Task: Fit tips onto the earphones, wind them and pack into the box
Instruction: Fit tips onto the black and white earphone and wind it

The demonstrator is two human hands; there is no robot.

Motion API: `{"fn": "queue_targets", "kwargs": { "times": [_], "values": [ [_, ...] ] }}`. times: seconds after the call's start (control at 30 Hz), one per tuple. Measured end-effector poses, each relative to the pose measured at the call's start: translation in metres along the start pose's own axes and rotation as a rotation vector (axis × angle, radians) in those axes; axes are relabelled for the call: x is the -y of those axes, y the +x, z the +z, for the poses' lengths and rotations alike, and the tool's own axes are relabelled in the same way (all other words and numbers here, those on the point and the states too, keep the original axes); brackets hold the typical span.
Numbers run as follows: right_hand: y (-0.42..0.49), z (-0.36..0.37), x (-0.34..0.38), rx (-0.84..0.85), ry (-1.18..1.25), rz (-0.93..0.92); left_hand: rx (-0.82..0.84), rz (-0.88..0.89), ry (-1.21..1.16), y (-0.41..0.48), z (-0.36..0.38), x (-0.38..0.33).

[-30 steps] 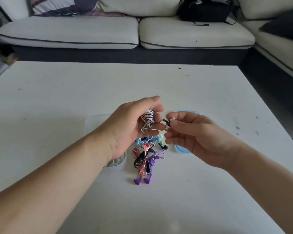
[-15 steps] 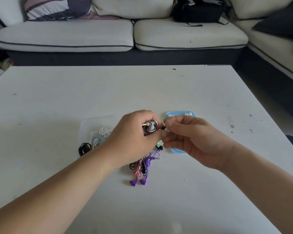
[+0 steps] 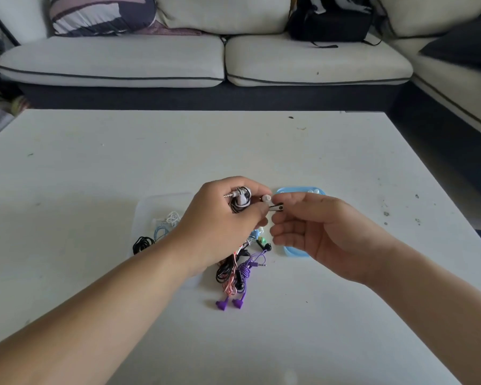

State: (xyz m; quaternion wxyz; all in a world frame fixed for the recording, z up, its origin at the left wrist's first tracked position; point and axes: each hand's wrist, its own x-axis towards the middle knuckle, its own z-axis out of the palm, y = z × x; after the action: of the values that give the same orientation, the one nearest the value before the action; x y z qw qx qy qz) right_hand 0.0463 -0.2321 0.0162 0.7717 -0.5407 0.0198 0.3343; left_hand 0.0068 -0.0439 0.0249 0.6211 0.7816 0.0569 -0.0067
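Right hand has eased off, fingers loose, just beside the buds, while left hand clenches the wound black-and-white striped earphone cord above the white table, buds poking out twd the shallow blue plastic tip tray, prob so tips fit w/o unwinding

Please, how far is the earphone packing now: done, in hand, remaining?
Done: some wound earphones lie in the clear box. In hand: the left hand grips a wound striped pair; the right hand is at its earbuds. Left: packing it, then the loose pile.
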Motion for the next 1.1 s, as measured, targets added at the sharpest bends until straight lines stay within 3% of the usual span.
{"fn": "queue_targets", "kwargs": {
  "times": [0.37, 0.73, 0.93, 1.1],
  "values": [
    [-0.002, -0.003, -0.004, -0.046, -0.095, 0.020, -0.031, -0.134, -0.237, 0.001, 0.002, 0.000],
    [-0.001, 0.001, -0.011, -0.128, -0.338, -0.039, -0.069, -0.126, -0.178, 0.002, 0.009, 0.009],
    [-0.001, 0.000, -0.013, -0.155, -0.350, -0.071, 0.013, -0.184, -0.224, 0.001, 0.016, 0.008],
    [-0.008, -0.008, -0.009, -0.125, -0.456, -0.073, -0.046, -0.179, -0.227, 0.005, 0.025, 0.006]
  ]
}}
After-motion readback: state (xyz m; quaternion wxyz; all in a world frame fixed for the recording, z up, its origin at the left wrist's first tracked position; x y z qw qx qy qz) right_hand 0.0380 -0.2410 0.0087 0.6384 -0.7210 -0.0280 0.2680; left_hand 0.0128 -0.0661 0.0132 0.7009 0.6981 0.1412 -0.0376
